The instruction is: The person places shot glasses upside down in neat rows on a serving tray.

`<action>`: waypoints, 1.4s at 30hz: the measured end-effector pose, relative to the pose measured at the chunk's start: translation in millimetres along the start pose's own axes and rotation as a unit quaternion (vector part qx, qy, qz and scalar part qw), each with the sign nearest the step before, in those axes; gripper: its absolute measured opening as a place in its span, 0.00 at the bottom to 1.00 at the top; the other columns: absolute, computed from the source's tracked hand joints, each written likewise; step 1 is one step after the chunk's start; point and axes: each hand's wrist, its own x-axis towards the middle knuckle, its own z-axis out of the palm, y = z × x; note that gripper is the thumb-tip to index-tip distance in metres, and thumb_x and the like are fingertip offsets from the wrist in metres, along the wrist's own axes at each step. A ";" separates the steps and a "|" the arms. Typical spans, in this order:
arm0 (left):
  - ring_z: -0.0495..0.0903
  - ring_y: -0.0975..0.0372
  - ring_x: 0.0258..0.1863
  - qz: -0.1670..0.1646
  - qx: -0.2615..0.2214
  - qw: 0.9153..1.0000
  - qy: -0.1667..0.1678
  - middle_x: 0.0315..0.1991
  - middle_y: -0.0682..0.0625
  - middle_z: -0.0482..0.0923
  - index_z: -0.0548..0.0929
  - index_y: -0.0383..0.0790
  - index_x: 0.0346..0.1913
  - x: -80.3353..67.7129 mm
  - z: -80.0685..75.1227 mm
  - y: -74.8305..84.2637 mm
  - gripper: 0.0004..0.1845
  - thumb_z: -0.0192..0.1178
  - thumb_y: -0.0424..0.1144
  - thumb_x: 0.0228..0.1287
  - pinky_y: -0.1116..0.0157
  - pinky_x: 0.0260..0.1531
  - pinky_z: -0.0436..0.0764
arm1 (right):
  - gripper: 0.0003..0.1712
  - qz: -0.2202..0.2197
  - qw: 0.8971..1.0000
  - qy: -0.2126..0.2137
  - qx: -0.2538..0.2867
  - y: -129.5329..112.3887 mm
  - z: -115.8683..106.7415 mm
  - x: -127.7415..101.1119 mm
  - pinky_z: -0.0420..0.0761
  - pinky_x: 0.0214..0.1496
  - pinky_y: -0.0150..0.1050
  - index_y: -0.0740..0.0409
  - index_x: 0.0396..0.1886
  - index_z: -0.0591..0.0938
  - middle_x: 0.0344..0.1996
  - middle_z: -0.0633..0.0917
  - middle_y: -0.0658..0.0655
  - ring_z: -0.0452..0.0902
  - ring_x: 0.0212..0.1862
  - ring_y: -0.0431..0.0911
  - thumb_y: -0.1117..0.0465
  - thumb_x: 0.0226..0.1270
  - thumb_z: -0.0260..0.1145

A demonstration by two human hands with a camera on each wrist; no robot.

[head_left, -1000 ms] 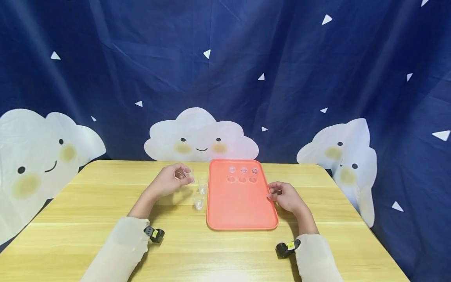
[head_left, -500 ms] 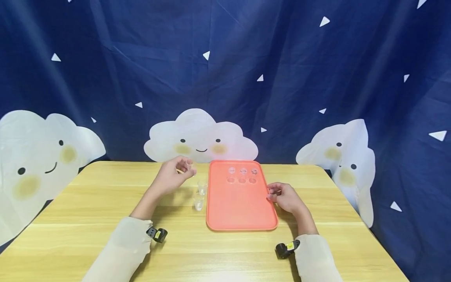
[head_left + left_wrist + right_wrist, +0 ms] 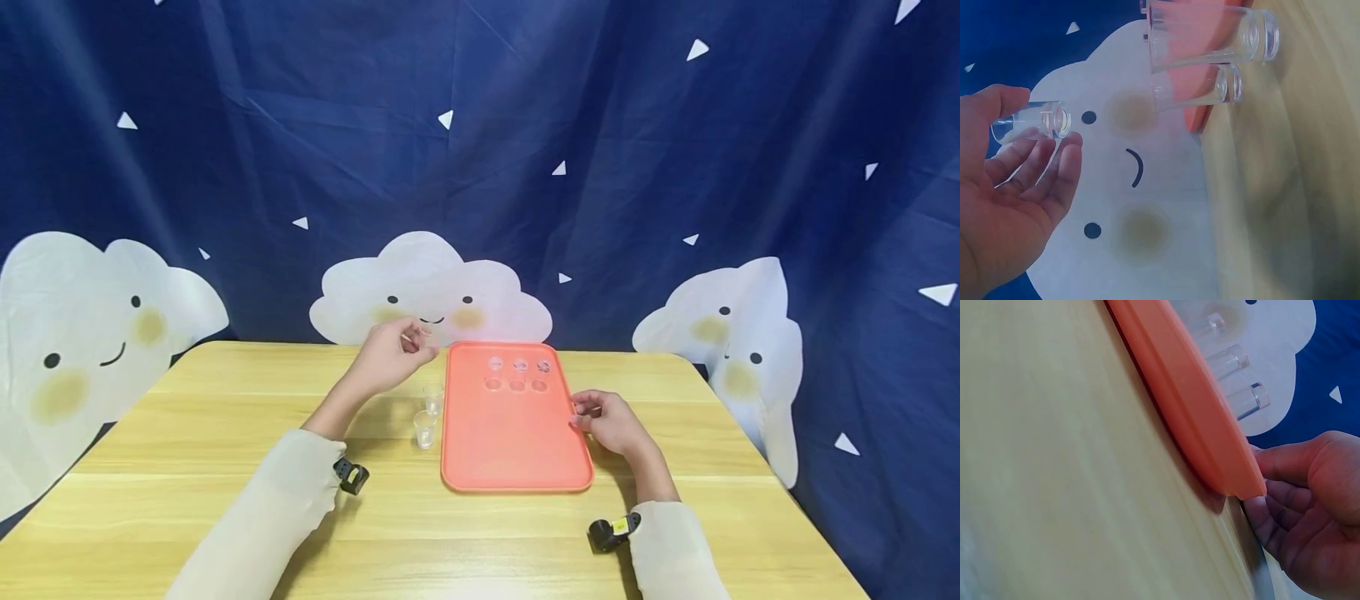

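Since a second ago the left hand [image 3: 390,360] has lifted off the surface [image 3: 225,467] and moved up and toward the tray [image 3: 517,454], carrying a small clear cup [image 3: 1030,123]. Cup is pinched between thumb and fingertips [image 3: 1063,164], lying roughly sideways in the left wrist view, held in the air near the tray's far left corner (hard to make out in the head view). Two more clear cups [image 3: 429,412] stand upright on the surface just beside the tray's left edge, one in front of the other. Six cups [image 3: 517,374] sit on the tray's far end in two rows of three. Right hand [image 3: 609,421] stays at the tray's right edge, fingers curled against the rim, touching it. Tray is orange, flat on the wooden surface. Blue backdrop [image 3: 480,150] with white clouds behind.
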 end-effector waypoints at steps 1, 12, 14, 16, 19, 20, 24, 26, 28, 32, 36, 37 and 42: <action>0.82 0.57 0.35 0.007 0.002 1.000 -0.007 0.32 0.49 0.79 0.82 0.36 0.45 3.1 1.3 0.7 0.12 0.70 0.39 0.63 0.59 0.40 0.83 | 0.20 0.001 1.000 0.000 0.000 0.4 0.0 -0.1 0.79 0.41 0.38 0.69 0.59 0.81 0.42 0.84 0.60 0.78 0.43 0.50 0.71 0.67 0.67; 0.78 0.58 0.34 0.067 0.099 0.989 -0.088 0.33 0.49 0.79 0.80 0.39 0.37 35.8 17.4 21.2 0.09 0.64 0.39 0.57 0.60 0.38 0.80 | 0.20 0.003 1.000 -0.001 0.004 1.8 0.2 0.2 0.79 0.40 0.37 0.69 0.58 0.80 0.42 0.84 0.60 0.78 0.42 0.51 0.71 0.67 0.68; 0.79 0.57 0.34 0.074 0.119 0.985 -0.102 0.33 0.48 0.80 0.80 0.37 0.38 40.8 21.2 26.6 0.10 0.64 0.39 0.56 0.59 0.39 0.81 | 0.20 0.003 1.000 -0.001 0.003 2.7 0.4 0.2 0.79 0.40 0.36 0.69 0.58 0.80 0.42 0.84 0.60 0.78 0.42 0.50 0.71 0.66 0.68; 0.79 0.56 0.35 0.079 0.138 0.981 -0.114 0.34 0.48 0.80 0.80 0.36 0.40 45.8 26.0 31.1 0.12 0.65 0.39 0.57 0.59 0.40 0.81 | 0.20 0.002 1.000 0.000 0.003 3.2 0.7 0.4 0.79 0.41 0.37 0.69 0.58 0.81 0.42 0.84 0.60 0.78 0.42 0.50 0.71 0.66 0.68; 0.79 0.56 0.36 0.087 0.153 0.976 -0.128 0.35 0.47 0.81 0.80 0.34 0.44 51.8 32.8 38.3 0.14 0.65 0.38 0.57 0.58 0.43 0.81 | 0.20 -0.001 1.000 0.002 0.001 3.5 0.6 1.0 0.79 0.41 0.38 0.69 0.58 0.81 0.42 0.84 0.59 0.78 0.42 0.50 0.71 0.66 0.67; 0.79 0.55 0.37 0.092 0.156 0.975 -0.132 0.36 0.46 0.81 0.80 0.34 0.45 53.7 35.3 40.6 0.14 0.65 0.38 0.57 0.57 0.44 0.81 | 0.20 -0.002 1.000 0.002 0.001 3.4 0.4 1.0 0.80 0.41 0.38 0.69 0.58 0.81 0.42 0.84 0.59 0.79 0.42 0.50 0.71 0.66 0.67; 0.79 0.54 0.40 0.118 0.173 0.967 -0.146 0.39 0.43 0.83 0.82 0.33 0.47 60.9 46.0 49.1 0.16 0.65 0.36 0.57 0.56 0.47 0.80 | 0.20 -0.002 1.000 0.005 -0.002 2.7 0.5 0.7 0.80 0.42 0.38 0.69 0.58 0.81 0.42 0.84 0.59 0.79 0.42 0.50 0.71 0.67 0.67; 0.80 0.54 0.41 0.130 0.189 0.961 -0.152 0.40 0.43 0.84 0.83 0.32 0.48 64.2 51.8 52.9 0.17 0.65 0.36 0.57 0.56 0.49 0.80 | 0.20 -0.001 1.000 0.005 -0.002 2.0 0.6 0.2 0.80 0.42 0.37 0.68 0.58 0.81 0.43 0.84 0.60 0.78 0.43 0.50 0.71 0.67 0.67; 0.80 0.54 0.42 0.135 0.208 0.956 -0.157 0.41 0.43 0.84 0.84 0.33 0.50 66.6 56.8 56.9 0.17 0.65 0.36 0.58 0.57 0.50 0.80 | 0.20 0.000 1.000 0.005 -0.003 1.7 0.8 0.1 0.79 0.42 0.37 0.68 0.58 0.81 0.43 0.84 0.60 0.78 0.43 0.50 0.71 0.67 0.67; 0.81 0.55 0.42 0.131 0.231 0.948 -0.175 0.40 0.44 0.85 0.84 0.35 0.51 70.2 66.3 64.8 0.17 0.66 0.36 0.59 0.58 0.50 0.79 | 0.20 0.002 1.000 0.005 -0.002 1.7 0.9 0.6 0.79 0.41 0.36 0.68 0.58 0.81 0.43 0.84 0.60 0.78 0.43 0.50 0.71 0.67 0.67; 0.81 0.54 0.46 0.118 0.233 0.944 -0.201 0.44 0.44 0.85 0.84 0.35 0.53 72.2 76.4 71.2 0.16 0.67 0.36 0.63 0.59 0.55 0.79 | 0.20 0.001 1.000 0.006 -0.001 2.1 0.8 1.1 0.79 0.41 0.36 0.68 0.58 0.81 0.42 0.84 0.60 0.78 0.42 0.50 0.71 0.67 0.67; 0.81 0.54 0.48 0.116 0.232 0.943 -0.207 0.46 0.44 0.85 0.84 0.35 0.53 72.6 78.8 72.8 0.16 0.67 0.36 0.63 0.59 0.56 0.78 | 0.20 0.001 1.000 0.006 -0.001 2.4 0.9 1.4 0.79 0.41 0.36 0.68 0.58 0.81 0.42 0.84 0.60 0.78 0.42 0.50 0.71 0.66 0.67; 0.78 0.54 0.56 0.111 0.227 0.938 -0.236 0.53 0.45 0.83 0.84 0.35 0.56 73.6 91.0 81.3 0.17 0.66 0.35 0.67 0.61 0.61 0.76 | 0.20 0.003 1.000 0.005 -0.002 3.4 0.7 2.1 0.79 0.42 0.37 0.68 0.58 0.81 0.43 0.84 0.59 0.78 0.43 0.50 0.71 0.66 0.67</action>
